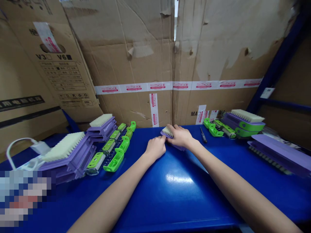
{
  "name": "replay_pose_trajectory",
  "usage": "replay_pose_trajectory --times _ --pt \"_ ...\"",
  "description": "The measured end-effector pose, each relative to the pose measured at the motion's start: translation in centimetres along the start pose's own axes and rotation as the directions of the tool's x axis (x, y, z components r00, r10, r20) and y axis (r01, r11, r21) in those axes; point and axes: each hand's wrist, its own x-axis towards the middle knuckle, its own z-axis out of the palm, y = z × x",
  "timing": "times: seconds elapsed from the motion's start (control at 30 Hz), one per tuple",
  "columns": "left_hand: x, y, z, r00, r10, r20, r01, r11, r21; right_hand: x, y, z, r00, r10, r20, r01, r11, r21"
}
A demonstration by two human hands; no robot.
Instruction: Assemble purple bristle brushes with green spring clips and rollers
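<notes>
A small purple brush (167, 130) with cream bristles facing up rests at the middle of the blue table's far side. My right hand (179, 136) is wrapped over it from the right, covering much of its body. On its near left edge press the curled fingers of my left hand (155, 148); whether they pinch it is partly hidden. Just right of my right hand lies a dark screwdriver (203, 135).
At left stand stacked purple brush parts (65, 149), a row of green-and-clear pieces (107, 147) and bright green caps (118, 160). At right are purple-and-green brushes (247, 124), more green caps (213, 129) and a purple brush (279, 155). Cardboard (136, 64) walls the back.
</notes>
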Motion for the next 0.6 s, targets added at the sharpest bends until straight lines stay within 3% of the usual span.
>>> replay_pose_trajectory --times 0.37,0.6 --pt "-0.1 0.1 -0.1 0.996 -0.026 -0.081 0.024 0.999 -0.029 -0.7 1.6 -0.3 0.985 -0.076 -0.155 0.11 0.968 0.225" --pt "-0.2 0.3 -0.3 0.998 -0.015 -0.069 0.013 1.0 -0.026 -0.8 2.7 -0.3 0.985 0.101 -0.137 -0.051 0.943 0.329"
